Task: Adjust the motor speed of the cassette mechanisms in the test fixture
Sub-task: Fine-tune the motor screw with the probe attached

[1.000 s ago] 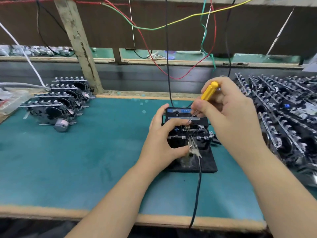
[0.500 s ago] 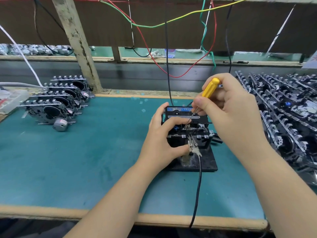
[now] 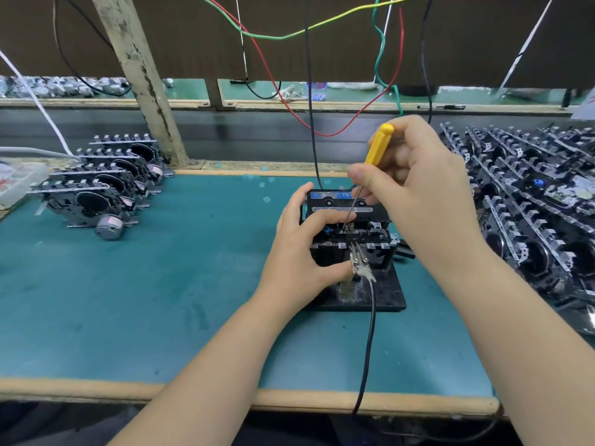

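A black test fixture (image 3: pixel 380 297) sits mid-table on the teal mat, with a cassette mechanism (image 3: pixel 370 243) mounted in it and a cassette (image 3: pixel 335 201) at its far end. My left hand (image 3: pixel 302 252) grips the mechanism's left side, thumb near the metal clip (image 3: pixel 357 259) with its black cable. In my right hand (image 3: pixel 418 188) is a yellow-handled screwdriver (image 3: pixel 380 144), pinched between thumb and fingers. Its thin shaft slants down and its tip rests on the top of the mechanism.
A row of several cassette mechanisms (image 3: pixel 96 185) stands at the left rear. A large pile of mechanisms (image 3: pixel 531 201) fills the right side. Coloured wires (image 3: pixel 322 30) hang over the back rail. A slanted wooden post (image 3: pixel 145 78) rises behind.
Both hands keep their hold on the mechanism and screwdriver. The right hand's fingers have shifted slightly on the handle; the view has tilted a little.
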The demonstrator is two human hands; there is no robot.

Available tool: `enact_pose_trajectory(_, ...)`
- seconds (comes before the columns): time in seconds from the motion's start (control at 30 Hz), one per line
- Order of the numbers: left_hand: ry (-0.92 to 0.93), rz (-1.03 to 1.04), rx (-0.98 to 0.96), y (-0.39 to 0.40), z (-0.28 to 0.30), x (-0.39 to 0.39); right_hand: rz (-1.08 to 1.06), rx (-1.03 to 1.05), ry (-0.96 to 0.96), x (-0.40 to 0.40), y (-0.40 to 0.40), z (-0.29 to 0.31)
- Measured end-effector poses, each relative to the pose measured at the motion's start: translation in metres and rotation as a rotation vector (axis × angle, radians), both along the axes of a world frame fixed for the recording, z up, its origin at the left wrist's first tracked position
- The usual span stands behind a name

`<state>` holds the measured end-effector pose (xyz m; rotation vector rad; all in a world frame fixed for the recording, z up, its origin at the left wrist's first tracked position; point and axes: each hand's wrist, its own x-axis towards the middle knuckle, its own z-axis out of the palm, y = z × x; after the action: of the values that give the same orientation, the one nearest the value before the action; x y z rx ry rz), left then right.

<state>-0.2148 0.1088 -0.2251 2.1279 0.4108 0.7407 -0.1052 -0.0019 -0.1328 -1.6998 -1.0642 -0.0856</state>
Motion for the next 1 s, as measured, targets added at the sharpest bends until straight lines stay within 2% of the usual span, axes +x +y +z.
enact_pose_trajectory(0.27,-0.007,-0.003,-0.012,0.0,-0.001,0.001,0.064,-0.032,-0.055,-0.001,0.002,0.001)
enact_pose_trajectory(0.47,-0.009,-0.007,-0.01,0.001,-0.002,0.001,0.172,0.021,0.107,0.005,0.0,0.009)
enact_pose_trajectory(0.67,-0.012,-0.007,0.008,0.001,-0.002,0.001,0.085,0.045,0.012,0.001,0.003,0.008)
enact_pose_trajectory(0.87,-0.02,-0.007,0.013,0.002,-0.003,0.001,0.106,-0.068,-0.102,0.001,0.003,0.01)
enact_pose_trajectory(1.0,-0.016,-0.011,0.02,0.002,-0.004,0.001,0.187,-0.014,0.051,0.003,0.001,0.013)
